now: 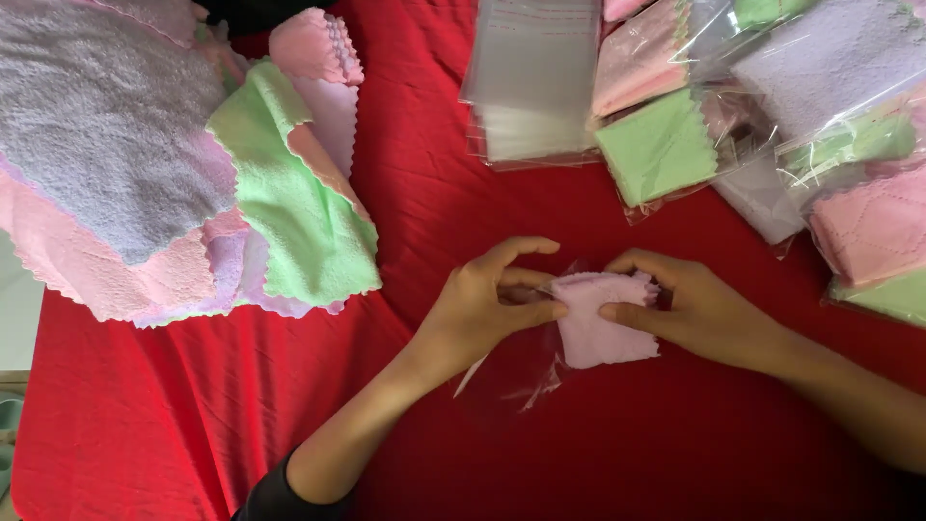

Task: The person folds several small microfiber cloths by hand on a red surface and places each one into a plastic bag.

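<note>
You are pinching folded pink cloth (603,323) | left hand (482,309) gripping clear plastic bag (526,371) | right hand (699,309) fingers closed on cloth | red tablecloth (434,222)

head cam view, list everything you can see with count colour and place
folded cloth: one, pale pink, centre, held by both hands
clear plastic bag: one, transparent, around and under the folded cloth
loose cloths: a pile, lilac, pink and green, upper left
empty clear bags: a stack, transparent, top centre
bagged cloths: several, green, pink and lilac, upper right
red cover: one, red, under everything
left hand: one, pinching the bag's opening
right hand: one, gripping the cloth's right edge
</note>
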